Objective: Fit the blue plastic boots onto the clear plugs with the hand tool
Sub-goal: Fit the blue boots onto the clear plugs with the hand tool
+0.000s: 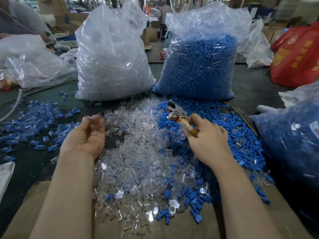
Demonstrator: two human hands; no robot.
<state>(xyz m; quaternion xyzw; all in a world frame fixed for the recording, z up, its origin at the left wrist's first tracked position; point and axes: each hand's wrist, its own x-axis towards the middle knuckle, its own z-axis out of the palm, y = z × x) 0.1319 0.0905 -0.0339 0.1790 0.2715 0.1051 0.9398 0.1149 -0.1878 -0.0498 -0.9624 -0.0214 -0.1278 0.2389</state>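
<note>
Palm up, my left hand [87, 133] hovers over the near-left edge of the heap, its grip spread loose with the fingers gently curved; a small blue piece [89, 118] sits at the fingertips, though I cannot tell if it is pinched or only resting there. My right hand [206, 135] lies knuckles up to the right, its grip curled round the yellowish taped handle of the metal hand tool [179, 114], whose silver head points away from me and to the left, over the boundary of the two piles.

Loose clear plastic plugs [141, 163] form a glassy heap on the dark table [250, 87] between my forearms, running toward me onto brown cardboard [195, 226]. Small blue plastic boots [241, 131] spill in a matte pile to the right of the plugs and under my right hand. Left of my left hand, a scatter of blue-and-clear pieces [39, 116] lies flat. Behind stand a tall clear bag of plugs [112, 54] and a clear bag of blue boots [200, 66].
</note>
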